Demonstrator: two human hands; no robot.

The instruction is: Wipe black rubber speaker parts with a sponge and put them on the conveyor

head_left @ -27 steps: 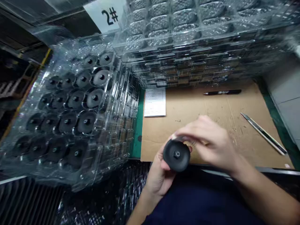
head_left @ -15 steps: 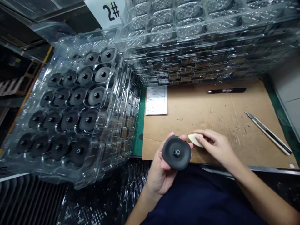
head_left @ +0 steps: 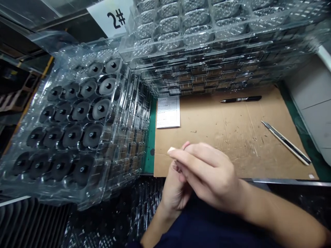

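In the head view my right hand (head_left: pixel 212 172) reaches across in front of my left hand (head_left: pixel 174 189). Its fingers are closed on a small cream-coloured, wedge-shaped piece (head_left: pixel 171 150), of which only the tip sticks out. My left hand is closed around the black dished disc with a central stud that showed in it half a second ago; the right hand now hides nearly all of that disc. Both hands are above the front edge of the cardboard sheet (head_left: pixel 201 137), close to the dark clothing.
A clear plastic tray (head_left: pixel 107 165) on a stack at the left holds similar black discs (head_left: pixel 93 135) in rows. More clear trays (head_left: pixel 207 51) are stacked behind. On the cardboard lie a paper slip (head_left: pixel 168 113), a black pen (head_left: pixel 241 99) and a utility knife (head_left: pixel 286 143).
My right hand has moved left with the cream piece, from beside the disc to over it, covering it. The left hand stays nearly in place. The view has shifted slightly.
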